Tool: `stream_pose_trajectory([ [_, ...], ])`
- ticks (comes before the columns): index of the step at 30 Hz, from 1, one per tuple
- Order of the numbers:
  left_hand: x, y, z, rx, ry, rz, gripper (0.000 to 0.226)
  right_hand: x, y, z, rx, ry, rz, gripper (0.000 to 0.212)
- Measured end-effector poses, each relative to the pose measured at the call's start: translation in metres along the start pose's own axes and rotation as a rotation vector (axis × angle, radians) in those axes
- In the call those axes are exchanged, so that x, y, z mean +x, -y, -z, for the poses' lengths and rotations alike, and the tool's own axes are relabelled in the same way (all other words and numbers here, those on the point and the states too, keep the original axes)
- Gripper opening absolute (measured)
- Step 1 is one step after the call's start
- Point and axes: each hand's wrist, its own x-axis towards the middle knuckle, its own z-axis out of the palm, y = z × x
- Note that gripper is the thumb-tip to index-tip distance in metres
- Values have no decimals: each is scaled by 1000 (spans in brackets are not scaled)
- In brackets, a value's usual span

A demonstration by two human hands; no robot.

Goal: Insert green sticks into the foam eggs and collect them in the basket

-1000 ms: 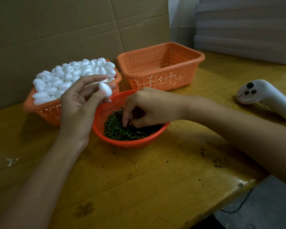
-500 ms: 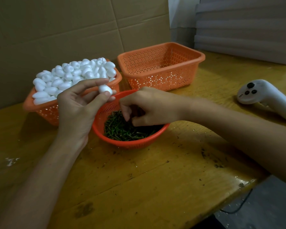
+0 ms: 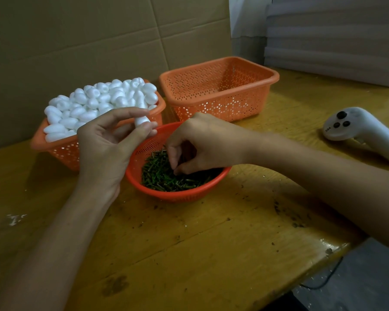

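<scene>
The left hand [image 3: 108, 151] is raised, palm toward the camera, over the near right corner of a rectangular orange basket [image 3: 63, 151] heaped with white foam eggs [image 3: 94, 102]. Its grip pinches a single foam egg [image 3: 142, 120] between the thumb and the tips of the fingers, just above the far left rim of the round bowl. That round orange mesh bowl [image 3: 177, 196] stands on the tabletop [image 3: 189, 243] just near of the two baskets and holds a pile of short green sticks [image 3: 162, 176].

The right hand [image 3: 207, 142] reaches in from the right, knuckles up, with its fingers curled down into the bowl. Thumb and fingertips are drawn together at the top of the pile, touching the sticks; whether this grip has a stick between them cannot be told.

A second rectangular orange basket [image 3: 220, 104] stands to the right of the full one, close beside it, its perforated floor showing. A white handheld controller [image 3: 357, 126] lies well to the right on the tabletop. Cardboard sheets [image 3: 76, 41] stand along the far edge behind the baskets.
</scene>
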Motion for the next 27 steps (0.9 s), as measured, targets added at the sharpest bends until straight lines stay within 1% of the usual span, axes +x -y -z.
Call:
stream_pose_trajectory([
  [3,0,-1,0,-4,16,-15,23,0,-1,-1,-12,-16,4,10],
  [11,1,-3,-2,-54,16,13,29,0,0,-1,-37,-33,6,17],
  [16,-1,-3,-4,-48,16,10,23,-1,1,-1,-16,-61,23,17],
  [19,-1,-3,-4,-42,10,11,20,-1,2,0,-7,-48,21,18],
  [24,0,-1,-3,-4,1,2,21,0,2,0,-14,-23,-3,30],
  [27,0,-1,-2,-8,-10,17,24,0,2,0,-17,-17,-26,30],
])
